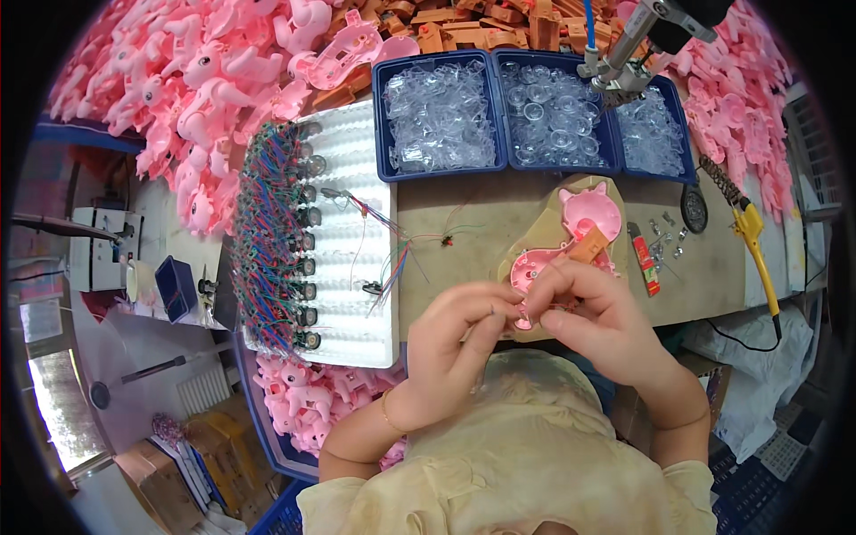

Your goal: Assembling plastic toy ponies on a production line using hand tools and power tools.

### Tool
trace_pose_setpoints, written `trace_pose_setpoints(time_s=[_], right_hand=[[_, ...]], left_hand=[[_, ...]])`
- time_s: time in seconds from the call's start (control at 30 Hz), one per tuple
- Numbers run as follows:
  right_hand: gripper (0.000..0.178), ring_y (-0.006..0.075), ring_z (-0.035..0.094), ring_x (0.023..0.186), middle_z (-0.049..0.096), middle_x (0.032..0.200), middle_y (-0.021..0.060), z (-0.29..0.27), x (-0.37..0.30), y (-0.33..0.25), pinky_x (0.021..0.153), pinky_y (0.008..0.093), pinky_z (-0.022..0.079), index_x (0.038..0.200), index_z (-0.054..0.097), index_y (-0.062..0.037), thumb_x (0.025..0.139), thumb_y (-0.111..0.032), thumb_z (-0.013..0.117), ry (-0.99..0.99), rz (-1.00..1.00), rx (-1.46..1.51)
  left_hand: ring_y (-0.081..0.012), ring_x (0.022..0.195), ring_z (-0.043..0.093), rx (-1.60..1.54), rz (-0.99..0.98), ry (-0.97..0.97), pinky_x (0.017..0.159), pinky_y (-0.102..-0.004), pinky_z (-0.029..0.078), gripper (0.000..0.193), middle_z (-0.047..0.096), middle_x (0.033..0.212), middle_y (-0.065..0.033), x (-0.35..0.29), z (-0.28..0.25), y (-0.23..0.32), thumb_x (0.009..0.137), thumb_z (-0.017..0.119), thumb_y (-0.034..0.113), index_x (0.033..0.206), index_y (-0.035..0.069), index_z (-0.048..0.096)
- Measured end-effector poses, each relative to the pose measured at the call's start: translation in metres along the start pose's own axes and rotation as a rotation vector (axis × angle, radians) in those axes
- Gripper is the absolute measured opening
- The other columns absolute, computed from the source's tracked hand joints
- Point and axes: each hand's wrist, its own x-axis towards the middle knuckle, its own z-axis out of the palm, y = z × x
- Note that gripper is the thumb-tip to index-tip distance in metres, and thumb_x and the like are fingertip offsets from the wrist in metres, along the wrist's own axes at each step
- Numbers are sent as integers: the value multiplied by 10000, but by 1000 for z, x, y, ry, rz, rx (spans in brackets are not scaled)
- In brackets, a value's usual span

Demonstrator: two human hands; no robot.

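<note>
Pink plastic shell [546,267] — hollow, ribbed inside; left hand [459,334] and right hand [593,312] both pinch its edge.

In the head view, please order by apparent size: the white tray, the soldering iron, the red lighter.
1. white tray
2. soldering iron
3. red lighter

The fisheye rim may shrink the iron, but the order seems safe.

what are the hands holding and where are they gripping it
Both the left hand and the right hand pinch the near, lower end of a pink plastic toy shell between their fingertips; the exact spot gripped is hidden by the fingers.
</note>
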Motion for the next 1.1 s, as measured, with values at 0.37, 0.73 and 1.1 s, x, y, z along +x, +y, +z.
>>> trace_pose_setpoints(time_s=[0.37, 0.73, 1.1], right_hand=[[211, 93, 568, 889, 615, 973, 56, -6, 4, 6, 780, 229, 460, 1050, 584, 19, 854, -57, 601, 201, -43, 222], [300, 204, 582, 752, 632, 851, 58, 10, 29, 12, 745, 331, 446, 1058, 629, -44, 758, -55, 643, 48, -468, -653], [165, 120, 592, 811, 639, 848, 72, -44, -43, 6, 743, 247, 461, 973, 607, -6, 814, -42, 631, 437, -481, -563]], left_hand=[[-163, 792, 578, 101, 22, 17, 682, -260, 471, 139, 594, 964, -139, 3, -9, 5, 888, 541, 94, 864, -13, 626], [-212, 665, 603, -332, -611, -503, 641, -287, 469, 145, 649, 764, -135, 38, -30, 19, 706, 692, 105, 690, -30, 644], [-226, 739, 613, 655, 121, 86, 653, -296, 478, 207, 642, 839, -115, 3, -28, 1, 738, 601, -70, 922, 2, 660]])
